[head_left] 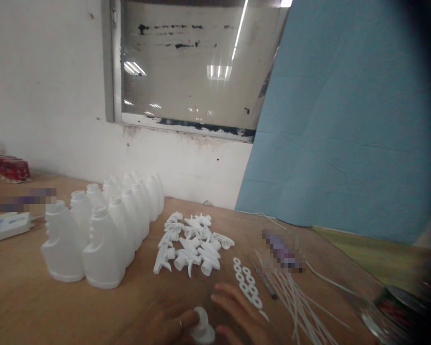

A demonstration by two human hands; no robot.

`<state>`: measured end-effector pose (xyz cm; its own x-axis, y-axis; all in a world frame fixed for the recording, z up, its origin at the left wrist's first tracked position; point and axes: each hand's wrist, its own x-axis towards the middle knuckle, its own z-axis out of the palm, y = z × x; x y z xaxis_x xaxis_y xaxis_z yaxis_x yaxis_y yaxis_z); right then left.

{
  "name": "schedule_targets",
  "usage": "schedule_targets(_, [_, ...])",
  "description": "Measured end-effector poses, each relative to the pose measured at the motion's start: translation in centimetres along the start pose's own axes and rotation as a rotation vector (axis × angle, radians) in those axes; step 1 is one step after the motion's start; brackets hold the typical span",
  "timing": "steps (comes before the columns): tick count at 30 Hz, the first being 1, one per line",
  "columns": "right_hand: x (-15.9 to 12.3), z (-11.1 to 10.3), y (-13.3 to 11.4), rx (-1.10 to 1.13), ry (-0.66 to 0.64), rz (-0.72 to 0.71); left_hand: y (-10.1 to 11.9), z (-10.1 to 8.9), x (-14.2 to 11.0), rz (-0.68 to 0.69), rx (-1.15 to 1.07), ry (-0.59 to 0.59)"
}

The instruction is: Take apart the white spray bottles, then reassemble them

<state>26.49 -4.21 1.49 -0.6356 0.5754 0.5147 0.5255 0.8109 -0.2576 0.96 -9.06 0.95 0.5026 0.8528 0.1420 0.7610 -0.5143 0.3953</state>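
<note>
I see a white piece at the near side, long axis near-to-far, rounded end pointing far. The left hand touches it, grip unclear to me; the right hand has fingers apart.

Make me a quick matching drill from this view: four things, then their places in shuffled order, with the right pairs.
1. bottles
2. trigger heads
3. thin tubes
4. white part

A. between the left hand and right hand
B. standing in rows, picture's left
C. in a loose bundle, picture's right
D. in a jumbled cluster near the middle

Pairs: 1-B, 2-D, 3-C, 4-A
</note>
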Motion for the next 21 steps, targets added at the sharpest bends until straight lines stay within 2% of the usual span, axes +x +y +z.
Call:
schedule_targets(2, [0.4, -2.2, 2.9, -0.117, 0.09, 0.093, 0.4, -0.6, -0.1, -0.061, 0.004, -0.046])
schedule_targets(4, [1.2, -4.7, 6.4, -0.206, 0.098, 0.205, 0.5, -0.9, -0.2, -0.085, -0.005, -0.049])
schedule_targets(7, [2.3, -8.0, 11.8, -0.303, -0.093, 0.416, 0.5, -0.6, -0.3, -0.041, -0.018, -0.016])
schedule_targets(9, [2.4, -9.0, 14.7, -0.326, -0.212, 0.512, 0.5, -0.3, -0.3, 0.008, -0.008, 0.012])
schedule_targets(13, [1.6, -8.4, 17.6, -0.31, -0.249, 0.57, 0.9, -0.3, -0.2, 0.04, 0.021, 0.059])
schedule_targets(18, [0.6, -6.7, 18.2, -0.31, -0.241, 0.594, 1.4, -1.2, -0.4, 0.088, -0.011, 0.051])
schedule_targets(21, [0.5, -6.2, 18.5, -0.331, -0.218, 0.642, 1.2, -1.1, -0.4, 0.088, -0.025, 0.087])
